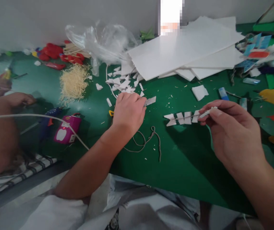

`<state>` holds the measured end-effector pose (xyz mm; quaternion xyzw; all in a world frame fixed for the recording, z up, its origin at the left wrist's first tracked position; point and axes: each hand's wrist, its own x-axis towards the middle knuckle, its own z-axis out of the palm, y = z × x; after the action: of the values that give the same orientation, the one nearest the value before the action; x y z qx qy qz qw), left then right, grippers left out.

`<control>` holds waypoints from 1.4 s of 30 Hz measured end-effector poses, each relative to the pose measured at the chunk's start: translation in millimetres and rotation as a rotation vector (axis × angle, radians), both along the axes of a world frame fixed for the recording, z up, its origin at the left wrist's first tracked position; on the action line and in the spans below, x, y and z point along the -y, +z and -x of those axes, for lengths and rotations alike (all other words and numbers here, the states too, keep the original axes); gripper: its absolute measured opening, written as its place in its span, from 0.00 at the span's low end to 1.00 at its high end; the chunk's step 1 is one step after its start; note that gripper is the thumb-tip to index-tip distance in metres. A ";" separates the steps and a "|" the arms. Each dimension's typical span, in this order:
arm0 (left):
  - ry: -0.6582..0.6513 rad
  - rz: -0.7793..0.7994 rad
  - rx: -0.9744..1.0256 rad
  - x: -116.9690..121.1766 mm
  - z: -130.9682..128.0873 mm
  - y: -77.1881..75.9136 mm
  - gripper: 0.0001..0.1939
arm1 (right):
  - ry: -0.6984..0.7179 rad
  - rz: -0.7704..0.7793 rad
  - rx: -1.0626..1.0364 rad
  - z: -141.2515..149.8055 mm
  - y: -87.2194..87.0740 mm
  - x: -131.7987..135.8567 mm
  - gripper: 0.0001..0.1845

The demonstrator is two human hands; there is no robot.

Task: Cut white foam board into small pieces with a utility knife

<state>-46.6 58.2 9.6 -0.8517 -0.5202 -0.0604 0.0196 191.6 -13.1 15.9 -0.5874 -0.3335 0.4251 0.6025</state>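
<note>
While right hand (236, 131) pinches white strand (187, 118) — axis sideways, forked end (171, 122) leftward — left hand (129, 111) grips cutter (151, 101).

You have a fishbone-like row of white foam pieces (187, 120) on a gray strand (188, 116), pinched in your right hand (235, 127), and a blade-out utility knife (150, 101) in your left hand (129, 110)

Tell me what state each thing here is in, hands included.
Left hand: closed on the cutter
Cutter: blade exposed
Right hand: pinching the strung white pieces
White pieces: strung in a row
Grey cord: loosely looped
White sheets: stacked
Plastic bag: crumpled
Pink device: red light lit
Pale shreds: heaped
</note>
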 end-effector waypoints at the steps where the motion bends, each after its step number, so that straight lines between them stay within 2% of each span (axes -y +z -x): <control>1: -0.013 -0.030 0.028 1.5 0.4 1.0 0.12 | -0.031 0.019 -0.018 1.7 2.5 0.4 0.08; 5: -0.064 -0.203 0.260 14.6 1.1 10.1 0.18 | -0.070 0.040 -0.068 7.8 8.0 0.0 0.16; 8: -0.166 -0.268 0.450 28.7 -2.9 19.2 0.17 | -0.056 0.050 -0.103 11.5 8.3 -1.2 0.15; 11: -0.296 -0.092 0.611 41.4 -11.5 21.9 0.17 | -0.015 0.050 -0.099 13.7 7.1 -0.9 0.10; 15: -0.382 0.196 0.727 50.3 -22.4 13.6 0.16 | 0.033 0.089 -0.032 11.5 4.4 2.4 0.05; 17: -0.377 0.241 0.749 51.0 -24.0 10.4 0.15 | 0.053 0.089 0.112 7.2 2.5 4.2 0.04; 19: -0.336 0.255 0.788 50.2 -22.8 10.5 0.15 | 0.099 0.036 0.414 1.8 -0.6 4.4 0.03; 22: -0.256 0.286 0.859 48.3 -18.6 14.7 0.15 | 0.243 -0.210 0.957 -3.8 -9.7 -0.3 0.06; 23: -0.238 0.292 0.876 47.9 -17.4 16.1 0.15 | 0.276 -0.301 1.069 -4.1 -13.9 -2.9 0.09; 25: -0.222 0.292 0.897 47.5 -15.9 17.8 0.15 | 0.293 -0.391 1.186 -2.7 -22.6 -8.2 0.13; 27: -0.215 0.296 0.908 47.5 -15.6 17.8 0.15 | 0.307 -0.391 1.244 0.1 -29.4 -11.8 0.12; 32: -0.229 0.309 0.941 47.5 -15.9 14.7 0.15 | 0.333 -0.401 1.293 2.5 -33.7 -12.7 0.06; 37: -0.246 0.297 0.901 46.8 -15.2 11.5 0.14 | 0.305 -0.419 1.307 0.1 -33.9 -12.3 0.11; 42: -0.284 0.265 0.810 47.1 -15.3 10.8 0.14 | 0.330 -0.316 1.170 -1.9 -24.2 -8.7 0.09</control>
<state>-31.3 11.1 20.4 -0.8174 -0.3672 -0.3241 -0.3033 193.5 -4.4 -8.3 -0.5675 -0.7531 0.0660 0.3263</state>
